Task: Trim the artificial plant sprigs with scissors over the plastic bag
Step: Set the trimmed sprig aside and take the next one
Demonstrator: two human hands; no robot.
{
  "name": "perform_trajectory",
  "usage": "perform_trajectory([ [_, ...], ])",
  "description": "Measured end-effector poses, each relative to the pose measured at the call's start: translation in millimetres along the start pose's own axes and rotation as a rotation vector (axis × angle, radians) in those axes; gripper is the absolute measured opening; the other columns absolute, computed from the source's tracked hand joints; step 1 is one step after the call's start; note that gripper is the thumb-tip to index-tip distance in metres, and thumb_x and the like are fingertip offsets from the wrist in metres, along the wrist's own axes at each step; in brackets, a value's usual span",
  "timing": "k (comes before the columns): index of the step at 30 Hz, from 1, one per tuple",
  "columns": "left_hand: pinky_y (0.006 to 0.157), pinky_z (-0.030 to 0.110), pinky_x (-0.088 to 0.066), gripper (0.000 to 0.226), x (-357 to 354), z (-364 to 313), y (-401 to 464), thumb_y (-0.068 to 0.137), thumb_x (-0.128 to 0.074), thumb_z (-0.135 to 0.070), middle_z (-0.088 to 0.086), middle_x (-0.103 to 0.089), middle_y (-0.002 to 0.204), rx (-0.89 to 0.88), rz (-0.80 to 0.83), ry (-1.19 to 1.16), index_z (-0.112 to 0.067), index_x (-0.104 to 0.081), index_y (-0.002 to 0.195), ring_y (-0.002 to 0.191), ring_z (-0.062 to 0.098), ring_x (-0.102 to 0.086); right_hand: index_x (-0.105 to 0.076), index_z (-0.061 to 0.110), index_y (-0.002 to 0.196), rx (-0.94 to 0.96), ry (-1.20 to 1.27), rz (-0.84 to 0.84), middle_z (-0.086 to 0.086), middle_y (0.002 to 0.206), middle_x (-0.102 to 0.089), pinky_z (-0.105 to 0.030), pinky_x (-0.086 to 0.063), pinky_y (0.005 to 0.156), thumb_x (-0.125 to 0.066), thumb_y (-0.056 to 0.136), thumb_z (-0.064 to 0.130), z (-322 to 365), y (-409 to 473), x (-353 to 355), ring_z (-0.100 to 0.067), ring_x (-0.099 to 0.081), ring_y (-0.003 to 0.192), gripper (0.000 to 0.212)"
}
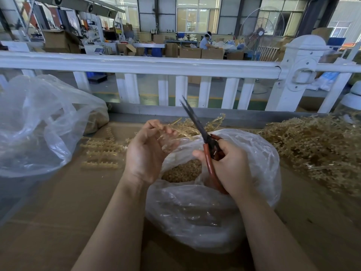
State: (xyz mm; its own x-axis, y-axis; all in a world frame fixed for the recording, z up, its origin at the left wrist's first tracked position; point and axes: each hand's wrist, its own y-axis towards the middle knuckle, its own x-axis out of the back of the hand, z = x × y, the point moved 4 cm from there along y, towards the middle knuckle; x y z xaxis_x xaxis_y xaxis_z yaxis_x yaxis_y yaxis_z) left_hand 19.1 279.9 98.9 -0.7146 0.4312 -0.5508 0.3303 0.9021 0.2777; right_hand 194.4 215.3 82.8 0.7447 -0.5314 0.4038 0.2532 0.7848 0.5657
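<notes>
My right hand grips red-handled scissors whose dark blades point up and away, nearly closed. My left hand is palm up with curled fingers pinching a pale gold plastic sprig just left of the blades. Both hands hover over a clear plastic bag that stands open on the cardboard-covered table, with a heap of small gold trimmings inside it.
A big pile of gold sprigs lies at the right, flat sprig strips lie at the left. Another large clear bag sits far left. A white fence rail runs behind the table. A person works far back in the hall.
</notes>
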Motion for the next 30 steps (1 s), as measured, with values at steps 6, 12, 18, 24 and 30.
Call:
perform_trajectory([
  [6, 0.084, 0.042, -0.049, 0.01, 1.7, -3.2, -1.7, 0.072, -0.034, -0.018, 0.008, -0.045, 0.074, -0.016, -0.003, -0.185, -0.013, -0.042, 0.07, 0.075, 0.025, -0.059, -0.066, 0.02, 0.069, -0.157, 0.241, -0.014, 0.01, 0.055, -0.06, -0.021, -0.046, 0.059, -0.07, 0.068, 0.071, -3.1, 3.3, 2.0, -0.004, -0.057, 0.054, 0.051],
  [12, 0.084, 0.042, -0.046, 0.022, 0.9, 0.9, -0.4, 0.084, -0.02, -0.01, 0.008, -0.045, 0.071, -0.03, -0.007, -0.069, -0.012, -0.038, 0.071, 0.08, 0.028, -0.059, -0.071, 0.007, 0.076, -0.258, 0.504, 0.175, -0.018, 0.066, -0.067, -0.02, -0.048, 0.055, -0.073, 0.07, 0.057, 7.9, 4.6, 0.8, -0.017, -0.058, 0.049, 0.05],
  [18, 0.082, 0.036, -0.05, 0.015, 0.7, 1.4, 1.4, 0.081, -0.027, -0.014, 0.006, -0.048, 0.069, -0.081, -0.027, 0.014, -0.013, -0.04, 0.073, 0.081, 0.027, -0.061, -0.071, 0.011, 0.087, -0.328, 0.523, 0.321, -0.007, 0.068, -0.073, -0.031, -0.039, 0.043, -0.071, 0.075, 0.049, 9.7, 3.7, 0.9, -0.029, -0.05, 0.043, 0.04],
  [24, 0.082, 0.034, -0.051, 0.027, 0.1, 4.0, 3.1, 0.088, -0.024, -0.006, 0.003, -0.055, 0.068, -0.115, -0.061, 0.134, -0.013, -0.045, 0.074, 0.081, 0.023, -0.064, -0.079, 0.03, 0.077, -0.386, 0.564, 0.433, -0.01, 0.083, -0.076, -0.02, -0.03, 0.037, -0.074, 0.074, 0.04, 8.9, 3.7, -4.7, -0.007, -0.039, 0.038, 0.012],
  [30, 0.086, 0.039, -0.047, 0.011, -2.0, 4.4, 3.3, 0.075, -0.037, -0.015, 0.006, -0.059, 0.069, -0.093, -0.058, 0.157, -0.014, -0.048, 0.075, 0.08, 0.025, -0.064, -0.07, 0.014, 0.088, -0.465, 0.566, 0.34, -0.007, 0.078, -0.075, -0.023, -0.03, 0.04, -0.073, 0.078, 0.029, 5.9, 4.0, -1.2, -0.01, -0.039, 0.041, 0.018],
])
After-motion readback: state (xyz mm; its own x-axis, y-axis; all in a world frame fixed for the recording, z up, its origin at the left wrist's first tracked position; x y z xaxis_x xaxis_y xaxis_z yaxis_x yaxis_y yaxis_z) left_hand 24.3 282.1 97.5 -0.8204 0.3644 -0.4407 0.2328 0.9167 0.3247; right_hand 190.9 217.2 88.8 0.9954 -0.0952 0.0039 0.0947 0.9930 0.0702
